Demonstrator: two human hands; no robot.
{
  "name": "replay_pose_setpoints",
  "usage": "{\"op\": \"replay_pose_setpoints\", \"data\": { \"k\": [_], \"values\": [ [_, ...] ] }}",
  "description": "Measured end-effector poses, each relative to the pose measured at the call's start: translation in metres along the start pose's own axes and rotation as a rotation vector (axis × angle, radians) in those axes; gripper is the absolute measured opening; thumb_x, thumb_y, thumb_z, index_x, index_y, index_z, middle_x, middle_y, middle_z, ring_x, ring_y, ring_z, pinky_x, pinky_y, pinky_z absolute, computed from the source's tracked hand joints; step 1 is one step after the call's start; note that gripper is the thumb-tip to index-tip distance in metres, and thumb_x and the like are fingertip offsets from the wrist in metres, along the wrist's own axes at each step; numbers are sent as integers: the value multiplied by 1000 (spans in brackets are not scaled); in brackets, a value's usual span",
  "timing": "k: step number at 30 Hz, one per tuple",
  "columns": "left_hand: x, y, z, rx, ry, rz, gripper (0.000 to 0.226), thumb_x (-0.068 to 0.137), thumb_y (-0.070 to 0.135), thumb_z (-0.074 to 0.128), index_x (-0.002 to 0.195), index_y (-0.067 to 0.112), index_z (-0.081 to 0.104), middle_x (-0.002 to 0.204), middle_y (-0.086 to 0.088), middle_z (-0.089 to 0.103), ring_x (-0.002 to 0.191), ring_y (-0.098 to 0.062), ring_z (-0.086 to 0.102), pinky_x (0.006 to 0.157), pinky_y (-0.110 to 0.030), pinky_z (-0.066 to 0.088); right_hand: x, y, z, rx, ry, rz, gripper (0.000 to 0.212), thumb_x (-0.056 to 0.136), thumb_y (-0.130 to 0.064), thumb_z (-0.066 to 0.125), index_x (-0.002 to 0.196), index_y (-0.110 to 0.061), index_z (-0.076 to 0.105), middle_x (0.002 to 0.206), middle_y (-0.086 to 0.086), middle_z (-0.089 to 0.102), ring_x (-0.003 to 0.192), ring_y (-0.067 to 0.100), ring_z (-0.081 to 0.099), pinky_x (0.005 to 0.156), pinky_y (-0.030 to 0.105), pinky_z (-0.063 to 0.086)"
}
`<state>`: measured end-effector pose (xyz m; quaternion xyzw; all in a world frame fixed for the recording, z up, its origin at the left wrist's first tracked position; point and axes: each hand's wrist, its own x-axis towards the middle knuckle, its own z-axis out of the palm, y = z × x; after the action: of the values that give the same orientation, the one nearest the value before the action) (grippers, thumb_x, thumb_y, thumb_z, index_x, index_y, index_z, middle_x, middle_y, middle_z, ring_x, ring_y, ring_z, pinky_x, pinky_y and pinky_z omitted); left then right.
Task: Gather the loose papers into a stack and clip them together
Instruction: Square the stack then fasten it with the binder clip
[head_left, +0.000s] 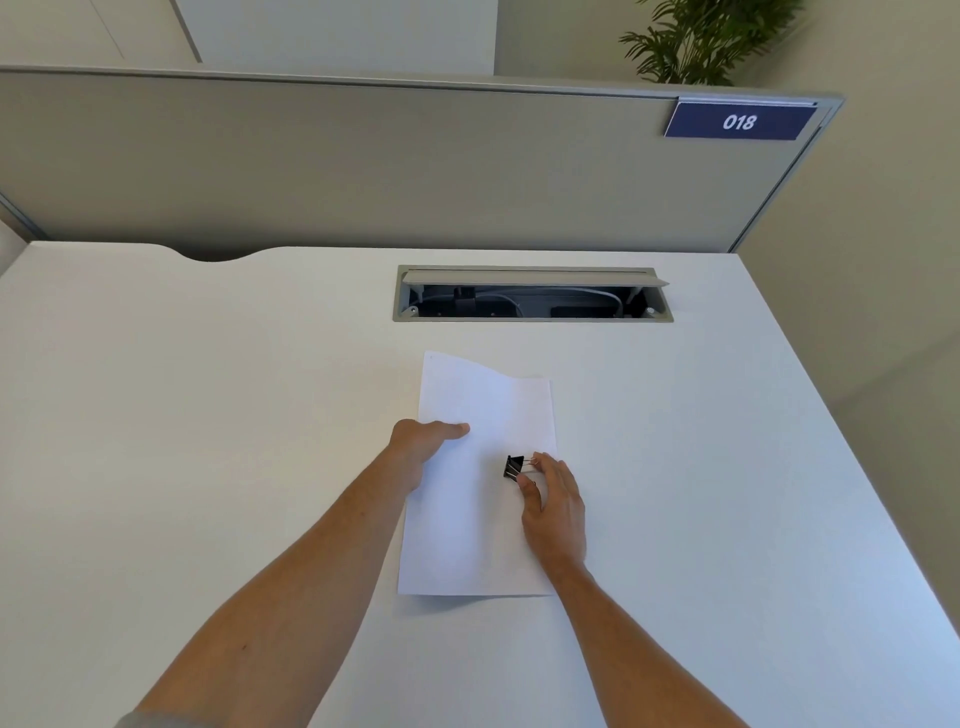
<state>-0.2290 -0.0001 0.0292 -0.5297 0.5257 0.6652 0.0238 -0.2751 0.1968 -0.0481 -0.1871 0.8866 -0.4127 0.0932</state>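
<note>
A stack of white papers lies on the white desk, its far end lifted and curled. My left hand grips the stack's left edge, thumb on top. A black binder clip with silver wire handles sits over the paper near its right side. My right hand pinches the clip's handles between thumb and fingers. Whether the clip's jaws bite the paper I cannot tell.
An open cable hatch with wires inside is set into the desk beyond the papers. A grey partition with a blue "018" sign stands at the desk's far edge. A potted plant rises behind it.
</note>
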Motion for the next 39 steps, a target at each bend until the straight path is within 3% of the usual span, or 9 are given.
{"op": "replay_pose_setpoints", "data": {
  "k": [7,12,16,21,23,25,28,32,39],
  "values": [
    [4,-8,-9,9,-21,93,38,73,8,82,106,6,63,114,-9,70,103,-29,65,92,-40,51,0,-2,-2,6,-2,6,35,97,-30,53,129,-15,55,132,0,57,129,20,48,106,35,41],
    [-3,-11,-10,119,-72,297,38,78,9,77,111,21,62,115,0,69,108,-24,64,98,-43,51,1,-3,-3,28,-10,11,35,97,-28,54,129,-14,55,129,-1,58,126,19,49,106,33,40],
    [-10,-15,-16,94,-115,405,48,79,8,76,122,23,60,118,3,69,109,-20,65,95,-42,53,2,-8,-9,124,35,3,31,94,-19,60,123,-9,58,127,-1,57,121,16,52,104,23,37],
    [-24,-13,-24,45,-141,502,42,82,5,75,114,29,60,109,9,70,101,-13,67,79,-28,54,12,-17,-27,401,-25,141,22,95,-22,60,116,-19,64,140,-9,38,126,6,44,103,24,37],
    [-32,-11,-28,35,-167,530,42,83,5,75,113,30,60,107,12,70,97,-7,68,73,-21,54,16,-25,-39,530,-86,156,19,97,-24,57,112,-23,67,137,-7,51,121,5,52,96,21,38],
    [-41,-8,-32,36,-184,561,41,83,7,75,115,29,60,108,11,70,96,-5,69,74,-20,54,18,-36,-54,618,-136,140,18,97,-21,57,110,-23,69,119,-5,68,103,3,61,87,21,41],
    [-49,-2,-39,28,-155,603,42,83,10,76,118,26,60,110,9,71,100,-10,68,78,-26,54,21,-50,-71,636,-159,82,19,97,-23,58,112,-22,69,110,-3,73,93,9,62,79,21,42],
    [-62,10,-46,-30,-131,672,41,82,12,77,119,20,62,111,4,73,99,-14,71,83,-31,57,22,-73,-84,634,-115,-53,22,95,-23,60,116,-23,66,118,2,70,115,14,61,94,25,43],
    [-83,23,-51,-73,-25,814,32,81,10,78,111,13,65,103,-1,74,92,-16,71,75,-29,54,8,-107,-103,591,18,-324,28,92,-27,59,119,-27,62,127,1,60,119,18,59,95,28,49]
  ]
}}
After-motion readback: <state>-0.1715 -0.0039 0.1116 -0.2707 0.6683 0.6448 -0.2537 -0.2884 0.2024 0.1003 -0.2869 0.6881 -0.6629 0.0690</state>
